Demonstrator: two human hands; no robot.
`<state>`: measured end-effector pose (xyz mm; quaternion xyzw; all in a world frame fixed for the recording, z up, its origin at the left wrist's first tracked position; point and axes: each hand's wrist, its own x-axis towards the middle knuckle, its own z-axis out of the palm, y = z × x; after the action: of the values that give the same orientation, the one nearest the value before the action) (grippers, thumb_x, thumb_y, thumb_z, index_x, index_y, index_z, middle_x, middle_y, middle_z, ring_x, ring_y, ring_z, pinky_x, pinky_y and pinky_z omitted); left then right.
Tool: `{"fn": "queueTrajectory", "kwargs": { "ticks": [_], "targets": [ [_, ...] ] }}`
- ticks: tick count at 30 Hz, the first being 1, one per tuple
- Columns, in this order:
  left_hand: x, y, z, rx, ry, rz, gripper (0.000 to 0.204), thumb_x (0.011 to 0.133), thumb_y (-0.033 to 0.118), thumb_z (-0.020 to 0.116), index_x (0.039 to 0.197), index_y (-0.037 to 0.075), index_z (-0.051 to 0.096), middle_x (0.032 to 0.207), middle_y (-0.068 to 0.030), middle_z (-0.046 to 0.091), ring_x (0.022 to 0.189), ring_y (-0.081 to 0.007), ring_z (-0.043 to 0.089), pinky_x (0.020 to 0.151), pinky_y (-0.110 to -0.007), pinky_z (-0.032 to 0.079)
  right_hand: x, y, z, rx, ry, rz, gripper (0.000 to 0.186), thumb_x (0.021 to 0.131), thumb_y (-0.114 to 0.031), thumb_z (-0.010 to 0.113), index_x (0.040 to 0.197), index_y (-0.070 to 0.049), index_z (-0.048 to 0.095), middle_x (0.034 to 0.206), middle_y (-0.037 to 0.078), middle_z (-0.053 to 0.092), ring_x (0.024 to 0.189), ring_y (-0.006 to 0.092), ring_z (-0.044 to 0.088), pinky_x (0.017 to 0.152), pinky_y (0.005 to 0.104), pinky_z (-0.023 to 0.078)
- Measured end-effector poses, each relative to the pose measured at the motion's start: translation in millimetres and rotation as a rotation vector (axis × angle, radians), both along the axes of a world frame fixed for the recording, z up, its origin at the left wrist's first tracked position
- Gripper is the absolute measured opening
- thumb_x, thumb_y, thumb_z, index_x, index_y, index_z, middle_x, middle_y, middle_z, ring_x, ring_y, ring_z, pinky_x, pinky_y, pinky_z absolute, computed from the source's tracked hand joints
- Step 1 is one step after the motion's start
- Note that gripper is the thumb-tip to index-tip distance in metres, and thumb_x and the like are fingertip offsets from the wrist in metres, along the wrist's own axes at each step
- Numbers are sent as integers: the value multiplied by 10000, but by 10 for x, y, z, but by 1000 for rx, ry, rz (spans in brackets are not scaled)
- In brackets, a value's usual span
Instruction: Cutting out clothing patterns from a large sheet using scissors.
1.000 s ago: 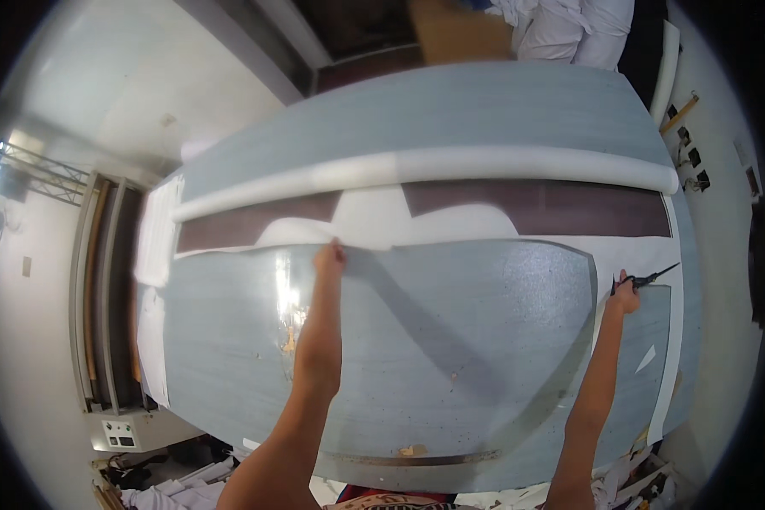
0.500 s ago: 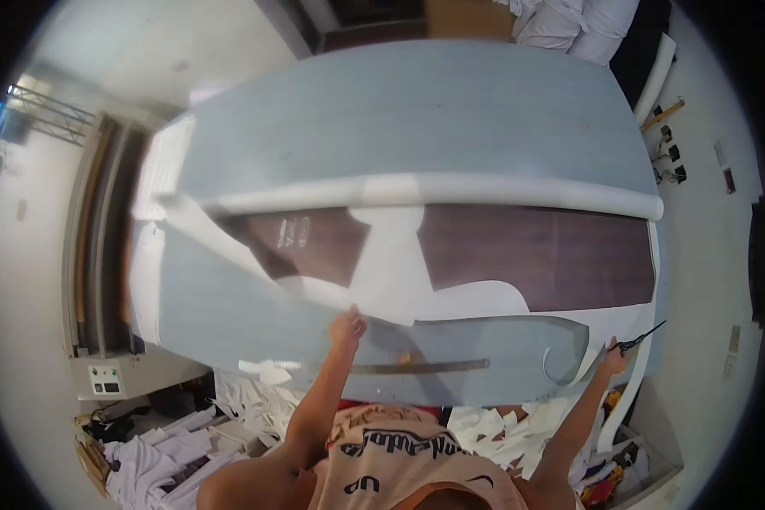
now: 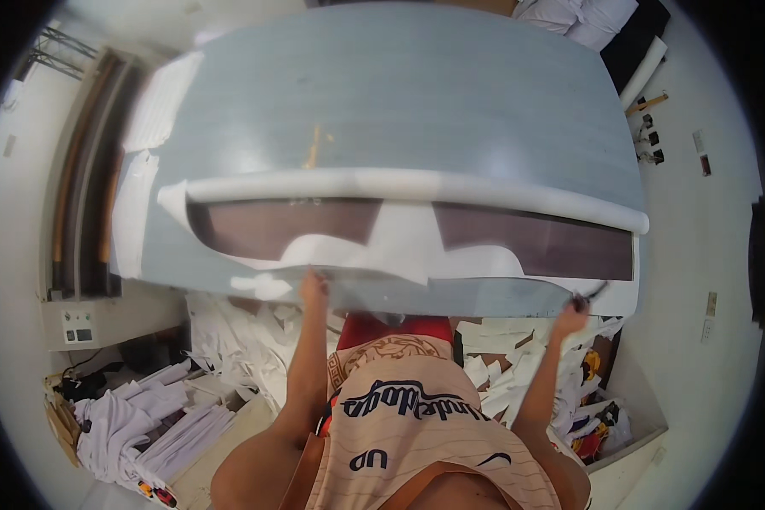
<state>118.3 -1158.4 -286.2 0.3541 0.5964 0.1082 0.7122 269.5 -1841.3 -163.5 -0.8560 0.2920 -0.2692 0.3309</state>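
Note:
A long white sheet of paper [image 3: 406, 238] printed with dark brown garment-shaped panels [image 3: 535, 242] lies across the pale blue table, and its far side runs into a white roll [image 3: 399, 182]. My left hand [image 3: 314, 287] is closed at the sheet's near edge, left of the middle, and appears to pinch that edge; its fingers are slightly blurred. In my right hand [image 3: 572, 318] is a pair of black scissors [image 3: 596, 296], held by the handles beside the sheet's near right corner. The blades point up and to the right, and blur hides whether they are apart.
The pale blue table [image 3: 382, 102] stretches away beyond the roll. White scraps [image 3: 263, 286] lie near its front left edge. Below that edge are heaps of white offcuts [image 3: 238, 340] and cloth [image 3: 127, 408]. A grey machine with rollers [image 3: 93, 187] stands at the left.
The sheet and roll now lie nearer the table's front edge. Both hands have moved with them, the right one still holding the scissors. My view has shifted too.

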Motion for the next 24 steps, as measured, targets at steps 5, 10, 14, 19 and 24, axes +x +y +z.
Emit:
{"fn": "queueTrajectory", "kwargs": {
  "ticks": [5, 10, 14, 19, 24],
  "targets": [
    [493, 1091, 270, 25, 58, 87, 438, 955, 508, 665, 941, 88, 540, 791, -66, 626, 564, -183, 576, 463, -281, 443, 1068, 2603, 80, 61, 7, 230, 277, 879, -262, 799, 939, -6, 711, 843, 124, 726, 754, 277, 681, 731, 371, 516],
    [594, 1652, 674, 139, -8, 197, 415, 989, 410, 644, 1017, 11, 533, 846, -151, 654, 651, -247, 668, 545, -353, 572, 1602, 3677, 174, 131, 136, 311, 433, 857, -409, 795, 919, 6, 689, 851, 188, 716, 810, 384, 686, 751, 431, 513],
    [617, 1537, 923, 700, 398, -182, 463, 943, 372, 696, 1194, 7, 562, 1097, -217, 663, 967, -357, 677, 771, -484, 574, 1750, 3860, 77, 124, 169, 203, 495, 863, -470, 777, 912, 8, 662, 866, 162, 726, 821, 369, 694, 750, 444, 514],
    [784, 1238, 1090, 1594, 745, -849, 729, 885, 487, 710, 1469, 112, 484, 1534, -244, 380, 1445, -435, 324, 1073, -636, 356, 1897, 4117, 24, 173, 163, 86, 549, 898, -487, 741, 1030, 27, 601, 929, 180, 730, 879, 384, 704, 751, 469, 519],
    [779, 1080, 1060, 1273, 781, -1114, 845, 896, 650, 604, 1573, 208, 355, 1615, -251, 272, 1491, -463, 240, 1124, -693, 251, 2493, 4521, 117, 208, -82, 154, 476, 937, -413, 723, 1014, 31, 569, 854, 180, 678, 859, 363, 662, 772, 446, 507]
  ]
}}
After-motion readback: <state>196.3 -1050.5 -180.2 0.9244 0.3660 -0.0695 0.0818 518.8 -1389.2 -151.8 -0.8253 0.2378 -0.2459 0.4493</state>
